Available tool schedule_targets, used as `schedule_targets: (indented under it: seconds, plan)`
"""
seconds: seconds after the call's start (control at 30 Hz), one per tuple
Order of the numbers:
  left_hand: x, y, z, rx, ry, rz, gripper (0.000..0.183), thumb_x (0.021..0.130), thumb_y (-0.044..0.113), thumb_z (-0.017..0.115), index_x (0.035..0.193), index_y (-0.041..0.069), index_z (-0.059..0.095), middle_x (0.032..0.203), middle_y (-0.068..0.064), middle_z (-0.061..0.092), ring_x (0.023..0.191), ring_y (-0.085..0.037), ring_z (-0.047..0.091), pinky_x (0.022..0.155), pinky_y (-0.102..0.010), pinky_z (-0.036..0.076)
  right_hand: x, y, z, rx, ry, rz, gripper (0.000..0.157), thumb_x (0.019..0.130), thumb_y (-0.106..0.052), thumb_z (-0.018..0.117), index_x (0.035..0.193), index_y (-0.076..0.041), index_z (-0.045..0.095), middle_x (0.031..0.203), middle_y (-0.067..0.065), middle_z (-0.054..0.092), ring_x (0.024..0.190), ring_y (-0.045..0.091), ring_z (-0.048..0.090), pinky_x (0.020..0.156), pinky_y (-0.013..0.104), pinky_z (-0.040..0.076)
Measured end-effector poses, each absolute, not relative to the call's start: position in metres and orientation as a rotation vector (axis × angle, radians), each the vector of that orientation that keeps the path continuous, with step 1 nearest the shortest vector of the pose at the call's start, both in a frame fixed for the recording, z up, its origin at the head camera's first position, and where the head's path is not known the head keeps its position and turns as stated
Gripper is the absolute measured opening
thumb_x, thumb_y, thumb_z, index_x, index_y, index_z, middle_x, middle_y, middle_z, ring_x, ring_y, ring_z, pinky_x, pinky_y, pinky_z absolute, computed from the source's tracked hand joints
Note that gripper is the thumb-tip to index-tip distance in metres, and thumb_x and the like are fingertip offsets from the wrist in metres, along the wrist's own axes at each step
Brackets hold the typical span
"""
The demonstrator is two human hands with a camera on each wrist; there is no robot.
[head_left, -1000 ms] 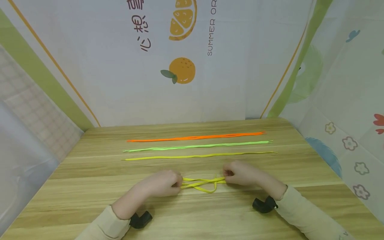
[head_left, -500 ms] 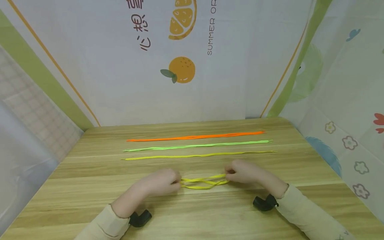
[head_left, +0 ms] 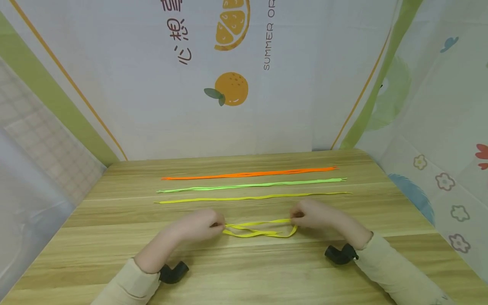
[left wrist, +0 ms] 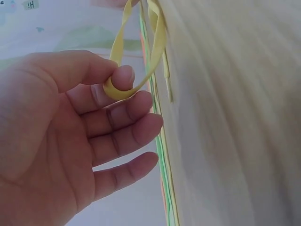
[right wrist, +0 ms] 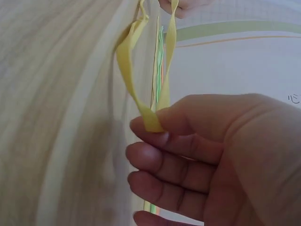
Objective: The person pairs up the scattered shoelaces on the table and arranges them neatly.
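A yellow shoelace [head_left: 244, 236] is stretched in a long loop between the two hands, low over the table. My left hand [head_left: 202, 224] pinches its left end between thumb and index finger; in the left wrist view the lace [left wrist: 123, 94] bends round the index fingertip, the other fingers loosely bent. At the opposite end, my right hand [head_left: 314, 215] pinches the lace [right wrist: 124, 63] between thumb and index finger, where it folds back on itself. Strands cross between the hands in the head view. A tipped lace end [left wrist: 169, 92] hangs beside the loop in the left wrist view.
Behind the hands, three laces lie side by side on the wooden table [head_left: 244, 275]: orange [head_left: 249, 174], light green [head_left: 236, 186] and yellow [head_left: 236, 198]. A printed white cloth [head_left: 171, 118] stands along the back. Black curved pieces [head_left: 173, 272] are worn at both wrists.
Both hands have moved apart, the left one leftward and the right one rightward, each slightly farther back. The bunched, crossing yellow strands have drawn out into a longer loop. The three laces behind stay put.
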State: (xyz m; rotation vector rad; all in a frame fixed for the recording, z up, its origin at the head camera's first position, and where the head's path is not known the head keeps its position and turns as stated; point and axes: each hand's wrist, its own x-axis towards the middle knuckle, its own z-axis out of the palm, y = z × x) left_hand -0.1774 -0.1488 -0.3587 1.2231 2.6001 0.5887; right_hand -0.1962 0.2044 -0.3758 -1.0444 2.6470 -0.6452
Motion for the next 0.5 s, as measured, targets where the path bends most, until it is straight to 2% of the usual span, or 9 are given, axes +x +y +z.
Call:
schedule_targets:
  seconds: [0.3,0.5]
  plan:
    - [-0.181,-0.157,-0.355,1.166,2.622,0.593,0.035,0.095,0.01,0.055,0.062,0.019,0.046,0.061,0.01,0.035,0.053,-0.003,0.03,0.05,-0.021,0.031,-0.199,0.215,-0.368,-1.039,2.62,-0.689,0.017,0.092,-0.013,0.063,0.078,-0.02,0.066,0.07,-0.012,0.054,0.06,0.004,0.046,0.056,0.024,0.042]
    - [-0.184,-0.162,-0.351,1.184,2.636,0.588,0.035,0.095,0.01,0.056,0.063,0.019,0.045,0.063,0.01,0.037,0.055,-0.004,0.032,0.052,-0.022,0.033,-0.203,0.224,-0.362,-1.049,2.611,-0.699,0.013,0.092,-0.008,0.061,0.083,-0.013,0.068,0.073,-0.01,0.057,0.063,0.006,0.047,0.059,0.026,0.044]
